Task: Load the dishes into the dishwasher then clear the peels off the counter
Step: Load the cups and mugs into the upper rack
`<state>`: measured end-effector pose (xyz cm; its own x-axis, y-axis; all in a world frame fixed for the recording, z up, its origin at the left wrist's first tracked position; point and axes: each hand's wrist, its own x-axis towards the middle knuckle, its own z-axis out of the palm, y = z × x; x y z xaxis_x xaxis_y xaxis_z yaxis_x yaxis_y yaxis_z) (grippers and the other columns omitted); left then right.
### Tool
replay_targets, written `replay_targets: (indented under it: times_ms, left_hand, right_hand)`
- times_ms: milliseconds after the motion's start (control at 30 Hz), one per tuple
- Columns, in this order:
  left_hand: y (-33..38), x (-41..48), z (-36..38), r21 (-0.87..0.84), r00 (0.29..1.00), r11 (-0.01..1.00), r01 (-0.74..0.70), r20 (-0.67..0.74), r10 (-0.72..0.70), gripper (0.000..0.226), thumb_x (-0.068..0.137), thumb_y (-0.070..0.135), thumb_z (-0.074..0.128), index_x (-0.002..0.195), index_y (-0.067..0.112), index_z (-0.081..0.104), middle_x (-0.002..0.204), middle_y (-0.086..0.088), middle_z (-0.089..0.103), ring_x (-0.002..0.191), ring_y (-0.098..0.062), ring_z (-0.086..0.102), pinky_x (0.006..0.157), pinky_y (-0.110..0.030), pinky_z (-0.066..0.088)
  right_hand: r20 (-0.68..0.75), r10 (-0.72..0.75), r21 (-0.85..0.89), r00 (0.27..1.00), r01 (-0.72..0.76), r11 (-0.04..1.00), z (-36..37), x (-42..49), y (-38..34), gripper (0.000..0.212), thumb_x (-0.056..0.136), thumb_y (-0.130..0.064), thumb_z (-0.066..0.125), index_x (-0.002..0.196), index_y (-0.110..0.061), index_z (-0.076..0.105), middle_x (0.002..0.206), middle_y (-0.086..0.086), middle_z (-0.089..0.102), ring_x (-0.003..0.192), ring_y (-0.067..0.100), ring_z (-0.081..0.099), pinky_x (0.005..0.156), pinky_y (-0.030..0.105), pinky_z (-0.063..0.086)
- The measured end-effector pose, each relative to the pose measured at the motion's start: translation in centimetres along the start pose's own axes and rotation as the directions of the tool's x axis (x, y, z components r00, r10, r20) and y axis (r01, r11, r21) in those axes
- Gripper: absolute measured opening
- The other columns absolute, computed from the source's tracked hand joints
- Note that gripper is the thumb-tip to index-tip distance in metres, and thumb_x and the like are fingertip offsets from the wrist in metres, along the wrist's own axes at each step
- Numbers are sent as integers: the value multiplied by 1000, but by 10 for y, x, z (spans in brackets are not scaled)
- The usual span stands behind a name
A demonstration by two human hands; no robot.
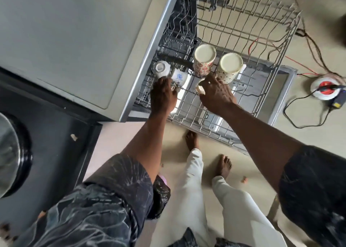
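The dishwasher's upper wire rack is pulled out over the open door. Two cream mugs with red patterns stand upside down in the rack: one on the left, another to its right. My right hand grips the handle of the right mug. At the rack's left edge lie a small white cup, bottom up, and a white cup with a blue flower. My left hand reaches down to these cups, fingertips at the flowered one; its grip is hidden.
The grey counter top lies left of the dishwasher. A dark cabinet front and a metal lid are at lower left. Cables and a round extension socket lie on the floor at right. My bare feet stand before the rack.
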<state>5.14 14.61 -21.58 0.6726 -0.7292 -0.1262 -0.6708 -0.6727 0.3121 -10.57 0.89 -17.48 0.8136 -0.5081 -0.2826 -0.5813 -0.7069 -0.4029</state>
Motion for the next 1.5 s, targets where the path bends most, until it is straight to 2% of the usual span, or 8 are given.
replay_targets:
  times_ms: [100,433,733,867,967,1133,1300,1500]
  left_hand:
    - [9,17,8,-72,993,997,-5,118,14,57,98,16,57,150,3,36,143,-18,49,129,-31,47,106,-36,39]
    - [19,51,58,-115,980,973,200,38,-197,66,87,5,53,150,4,35,146,-19,48,131,-35,44,110,-42,35]
    - [5,30,60,-166,981,982,-92,-185,60,48,80,9,47,124,9,65,126,-11,66,114,-35,62,97,-43,49]
    - [15,26,53,-193,971,962,-193,-181,159,52,72,3,35,110,8,70,120,-9,67,110,-32,63,95,-41,49]
    - [24,24,43,-343,992,935,-94,-109,60,46,73,-12,51,110,8,69,118,-8,68,105,-28,62,95,-37,49]
    - [14,31,31,-547,971,816,187,-24,-238,34,83,-1,51,107,10,72,109,-3,74,100,-16,66,91,-29,50]
    - [0,39,27,-533,904,797,285,-126,-408,19,86,5,65,102,13,70,107,-2,72,95,-17,67,87,-32,53]
    - [-7,38,26,-527,878,761,377,-59,-475,25,91,-3,56,108,9,69,111,-3,72,88,-8,61,66,1,37]
  right_hand:
    - [18,-17,15,1000,17,1000,-1,-12,5,37,92,-27,60,126,-14,60,146,12,42,119,38,55,95,45,50]
    - [-82,-28,78,996,34,996,28,13,13,29,96,-16,53,123,-9,61,135,15,52,108,37,62,84,38,51]
    - [-134,-117,170,984,139,976,24,70,-13,58,97,-9,26,148,-32,44,147,11,48,128,32,54,99,40,49]
    - [-56,-182,128,982,188,974,40,95,-11,68,88,11,40,148,-20,46,157,8,39,139,32,44,111,41,43]
    - [13,-204,104,979,202,974,52,105,-10,69,80,12,61,140,-20,54,158,10,34,139,35,43,107,47,46]
    - [-41,-239,-5,970,239,971,53,103,-17,52,78,-2,76,125,-20,63,157,6,35,119,36,59,70,31,48]
    - [-35,-245,-114,969,240,964,43,96,-21,61,80,-4,77,137,-13,58,162,9,26,131,37,48,87,36,50]
    - [55,-183,-133,982,188,973,44,99,-17,70,79,-13,82,142,-22,52,160,8,26,122,40,55,86,44,56]
